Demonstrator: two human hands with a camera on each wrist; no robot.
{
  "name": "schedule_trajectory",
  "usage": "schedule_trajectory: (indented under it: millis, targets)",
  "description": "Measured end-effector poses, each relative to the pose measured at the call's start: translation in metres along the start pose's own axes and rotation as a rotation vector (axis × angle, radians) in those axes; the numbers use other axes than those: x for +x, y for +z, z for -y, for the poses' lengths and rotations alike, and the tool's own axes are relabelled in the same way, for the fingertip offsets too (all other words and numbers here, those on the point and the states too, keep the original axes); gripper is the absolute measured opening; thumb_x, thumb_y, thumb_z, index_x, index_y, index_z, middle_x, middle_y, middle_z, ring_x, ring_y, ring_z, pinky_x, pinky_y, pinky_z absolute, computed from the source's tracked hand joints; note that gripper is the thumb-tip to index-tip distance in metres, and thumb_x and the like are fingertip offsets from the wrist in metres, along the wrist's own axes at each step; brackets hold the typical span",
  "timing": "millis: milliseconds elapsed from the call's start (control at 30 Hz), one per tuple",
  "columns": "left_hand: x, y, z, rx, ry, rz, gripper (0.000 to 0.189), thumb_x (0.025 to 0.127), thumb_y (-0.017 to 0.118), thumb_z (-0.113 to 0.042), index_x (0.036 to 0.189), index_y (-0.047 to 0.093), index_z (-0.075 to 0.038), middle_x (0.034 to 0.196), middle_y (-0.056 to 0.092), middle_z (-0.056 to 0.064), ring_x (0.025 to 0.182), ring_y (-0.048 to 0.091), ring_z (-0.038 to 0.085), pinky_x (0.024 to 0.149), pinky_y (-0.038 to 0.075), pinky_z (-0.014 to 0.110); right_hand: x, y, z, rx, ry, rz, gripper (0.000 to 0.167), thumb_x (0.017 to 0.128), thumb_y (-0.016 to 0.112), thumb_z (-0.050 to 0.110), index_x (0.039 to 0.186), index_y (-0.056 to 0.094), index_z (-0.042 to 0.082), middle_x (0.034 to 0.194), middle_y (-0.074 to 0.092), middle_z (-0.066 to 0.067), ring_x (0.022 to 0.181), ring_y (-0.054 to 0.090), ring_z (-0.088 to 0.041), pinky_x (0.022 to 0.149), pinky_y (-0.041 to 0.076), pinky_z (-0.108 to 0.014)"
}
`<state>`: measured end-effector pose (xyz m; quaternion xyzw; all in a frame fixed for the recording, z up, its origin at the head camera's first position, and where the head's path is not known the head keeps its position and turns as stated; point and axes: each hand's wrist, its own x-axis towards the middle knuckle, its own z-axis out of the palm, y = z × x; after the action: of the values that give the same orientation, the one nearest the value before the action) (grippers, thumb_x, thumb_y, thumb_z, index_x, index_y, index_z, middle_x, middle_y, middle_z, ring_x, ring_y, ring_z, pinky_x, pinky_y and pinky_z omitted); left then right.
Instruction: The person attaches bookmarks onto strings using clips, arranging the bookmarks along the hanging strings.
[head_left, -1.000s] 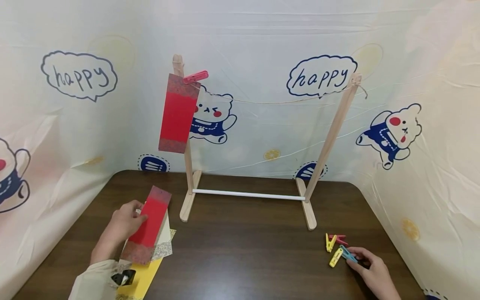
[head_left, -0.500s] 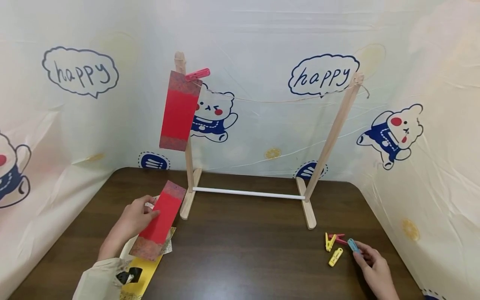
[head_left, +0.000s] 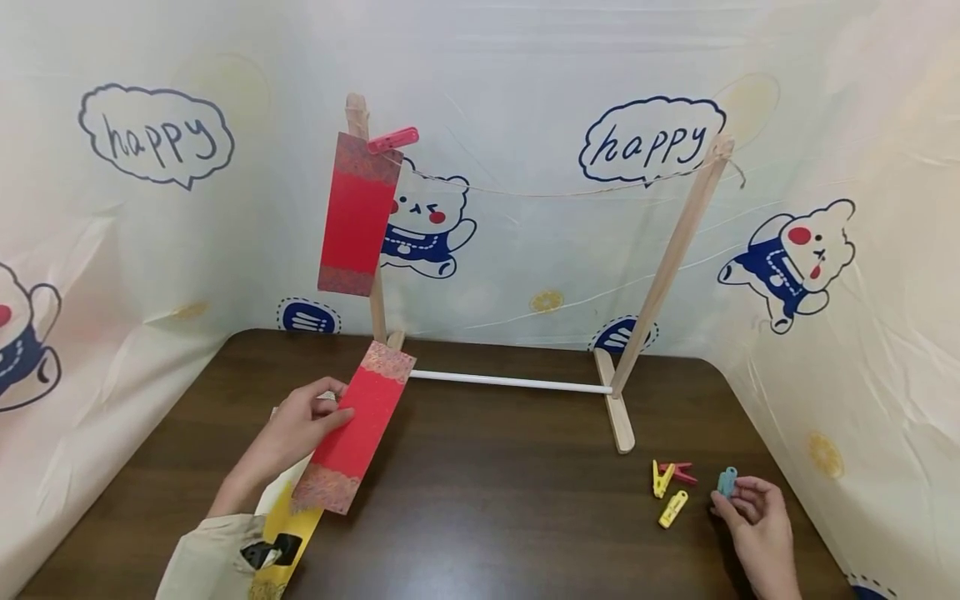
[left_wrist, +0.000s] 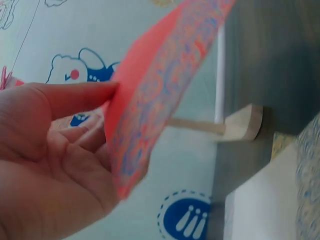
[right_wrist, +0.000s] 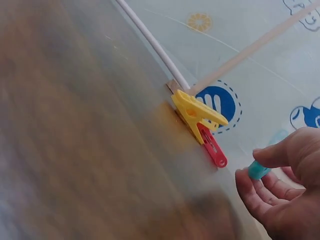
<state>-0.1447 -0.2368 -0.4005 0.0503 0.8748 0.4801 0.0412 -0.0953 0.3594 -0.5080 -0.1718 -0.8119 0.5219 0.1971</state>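
Note:
My left hand (head_left: pixel 300 429) pinches a red paper strip (head_left: pixel 358 421) with patterned ends, thumb on its face, tilted over the table. In the left wrist view, the strip (left_wrist: pixel 150 95) bows between the thumb and the fingers behind it. At the right, my right hand (head_left: pixel 763 525) holds a blue clothespin (head_left: pixel 727 482) between thumb and fingers. The right wrist view shows the clothespin (right_wrist: pixel 257 170) at the fingertips, its far part blurred. Left of this hand lie two yellow clothespins (head_left: pixel 673 509) and a red clothespin (head_left: pixel 680 472).
A wooden stand (head_left: pixel 678 258) with a white crossbar (head_left: pixel 510 382) stands at the back, string (head_left: pixel 540 196) tied between its posts. A pink clothespin (head_left: pixel 393 140) holds another red strip (head_left: pixel 360 221) on the string. Yellow paper (head_left: pixel 288 533) and white paper (left_wrist: pixel 265 205) lie under the left arm.
The left hand has lifted the red strip off the papers and carried it right and away from me. The right hand has taken the blue clothespin from the other clothespins and moved slightly right.

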Motion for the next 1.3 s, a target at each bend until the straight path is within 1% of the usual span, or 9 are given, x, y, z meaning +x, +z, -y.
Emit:
schedule_trajectory:
  millis: [167, 300, 433, 533, 600, 733, 900, 1033, 1300]
  targets:
    - [0.007, 0.015, -0.006, -0.101, 0.041, 0.037, 0.031, 0.094, 0.067, -0.01, 0.121, 0.053, -0.003, 0.101, 0.071, 0.013, 0.085, 0.069, 0.022, 0.073, 0.06, 0.033, -0.004, 0.001, 0.012, 0.035, -0.087, 0.049, 0.067, 0.088, 0.07, -0.007, 0.147, 0.045, 0.013, 0.092, 0.057, -0.002, 0.078, 0.066, 0.0, 0.067, 0.057, -0.02]
    - [0.009, 0.026, -0.01, -0.161, 0.068, 0.048, 0.032, 0.094, 0.067, -0.008, 0.121, 0.052, 0.0, 0.105, 0.071, 0.016, 0.086, 0.071, 0.024, 0.073, 0.06, 0.034, -0.007, 0.003, 0.023, 0.002, -0.096, 0.045, 0.05, 0.088, 0.073, 0.001, 0.135, 0.054, 0.005, 0.094, 0.063, 0.006, 0.083, 0.065, 0.003, 0.07, 0.055, -0.016]
    - [0.011, 0.033, -0.012, -0.196, 0.089, 0.01, 0.034, 0.094, 0.067, -0.007, 0.123, 0.051, 0.001, 0.107, 0.071, 0.019, 0.089, 0.071, 0.026, 0.072, 0.061, 0.036, -0.01, 0.005, 0.032, -0.015, -0.096, 0.034, 0.042, 0.088, 0.074, 0.002, 0.12, 0.047, 0.002, 0.094, 0.065, 0.019, 0.086, 0.062, 0.01, 0.072, 0.051, -0.008]
    - [0.013, 0.035, -0.015, -0.193, 0.097, -0.018, 0.035, 0.094, 0.068, -0.007, 0.124, 0.052, 0.0, 0.106, 0.071, 0.019, 0.089, 0.071, 0.027, 0.073, 0.061, 0.037, -0.013, 0.006, 0.037, -0.038, -0.117, 0.045, 0.043, 0.088, 0.074, 0.002, 0.116, 0.041, 0.003, 0.093, 0.066, 0.02, 0.085, 0.062, 0.011, 0.072, 0.05, -0.008]
    - [0.014, 0.035, -0.016, -0.184, 0.097, -0.034, 0.035, 0.094, 0.068, -0.008, 0.124, 0.052, -0.001, 0.106, 0.071, 0.018, 0.089, 0.072, 0.026, 0.072, 0.061, 0.037, -0.012, 0.005, 0.04, -0.093, -0.155, 0.061, 0.046, 0.088, 0.075, 0.003, 0.119, 0.042, 0.004, 0.094, 0.068, 0.016, 0.085, 0.062, 0.011, 0.071, 0.05, -0.008]
    - [0.015, 0.037, -0.017, -0.167, 0.101, -0.064, 0.034, 0.094, 0.068, -0.009, 0.123, 0.052, -0.004, 0.104, 0.072, 0.016, 0.088, 0.071, 0.025, 0.071, 0.061, 0.036, -0.011, 0.002, 0.049, -0.215, -0.262, 0.071, 0.046, 0.088, 0.076, 0.011, 0.129, 0.055, 0.005, 0.107, 0.073, -0.007, 0.086, 0.058, 0.019, 0.069, 0.049, -0.006]
    - [0.015, 0.037, -0.021, -0.155, 0.131, -0.109, 0.034, 0.094, 0.068, -0.013, 0.124, 0.053, -0.006, 0.103, 0.072, 0.014, 0.088, 0.07, 0.025, 0.071, 0.061, 0.034, -0.008, -0.003, 0.07, -0.305, -0.397, 0.042, 0.033, 0.09, 0.075, 0.016, 0.118, 0.069, 0.001, 0.103, 0.073, -0.022, 0.082, 0.05, 0.028, 0.062, 0.045, -0.002]
    - [0.014, 0.035, -0.028, -0.143, 0.159, -0.139, 0.034, 0.095, 0.068, -0.014, 0.124, 0.054, -0.006, 0.104, 0.072, 0.014, 0.088, 0.07, 0.026, 0.071, 0.061, 0.035, -0.007, -0.003, 0.088, -0.329, -0.48, 0.081, 0.024, 0.089, 0.077, 0.014, 0.111, 0.071, 0.008, 0.097, 0.075, -0.014, 0.083, 0.055, 0.023, 0.062, 0.047, -0.004]
    - [0.013, 0.029, -0.038, -0.114, 0.212, -0.198, 0.034, 0.095, 0.068, -0.013, 0.126, 0.054, -0.007, 0.103, 0.072, 0.013, 0.088, 0.069, 0.027, 0.07, 0.06, 0.032, 0.001, 0.008, 0.128, -0.355, -0.593, 0.238, 0.021, 0.088, 0.078, 0.016, 0.108, 0.071, 0.016, 0.087, 0.071, 0.003, 0.069, 0.065, -0.002, 0.059, 0.052, -0.014]
